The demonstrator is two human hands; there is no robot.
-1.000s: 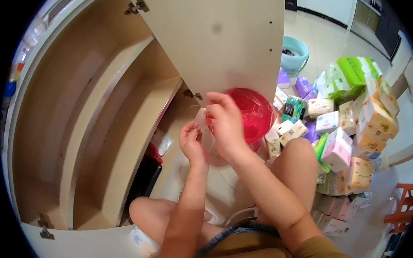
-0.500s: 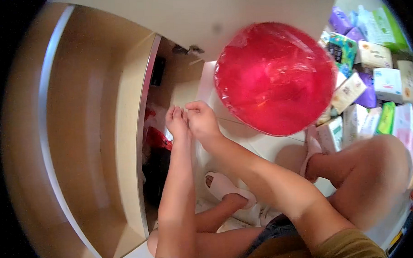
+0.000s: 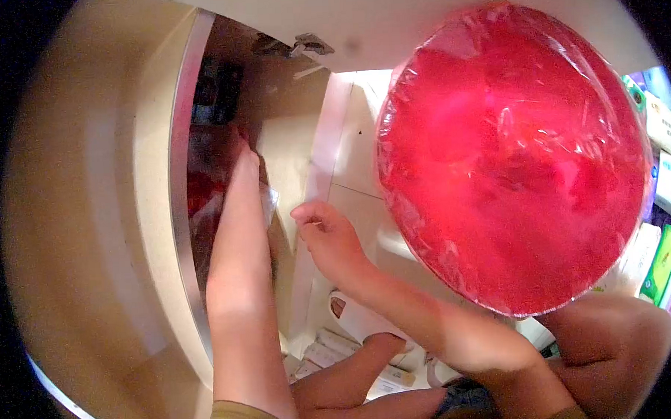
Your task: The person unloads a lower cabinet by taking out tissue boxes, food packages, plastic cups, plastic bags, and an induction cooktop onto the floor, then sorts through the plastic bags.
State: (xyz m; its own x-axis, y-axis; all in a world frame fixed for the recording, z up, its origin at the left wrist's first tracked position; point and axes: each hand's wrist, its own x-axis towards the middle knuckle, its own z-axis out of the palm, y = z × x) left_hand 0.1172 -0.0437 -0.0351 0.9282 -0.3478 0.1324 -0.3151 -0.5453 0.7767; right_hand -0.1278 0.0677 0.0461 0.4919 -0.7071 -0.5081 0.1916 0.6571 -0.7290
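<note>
My left hand (image 3: 246, 155) reaches deep into the dark cabinet compartment (image 3: 292, 122), where shadow hides its fingers. Near it are a dark object (image 3: 219, 92) further back and something red (image 3: 202, 192) beside the forearm. A small clear plastic piece (image 3: 271, 203) shows next to my left wrist. Outside the compartment, by its front edge, my right hand (image 3: 327, 235) hangs with fingers curled in and nothing visible in them. To the right of that hand stands a big red round container (image 3: 489, 174) covered or lined with shiny clear plastic.
An open cabinet door (image 3: 373, 31) with a metal hinge (image 3: 309, 45) spans the top. Pale shelving (image 3: 91, 181) fills the left. Several tissue-like packs (image 3: 659, 265) lie at the right, beyond the container. My slippered foot (image 3: 354, 312) and bent knee (image 3: 613, 340) are below.
My hands were together in front of the cabinet; now they are apart. The left has moved forward into the compartment. The view has shifted closer, so the red container appears larger.
</note>
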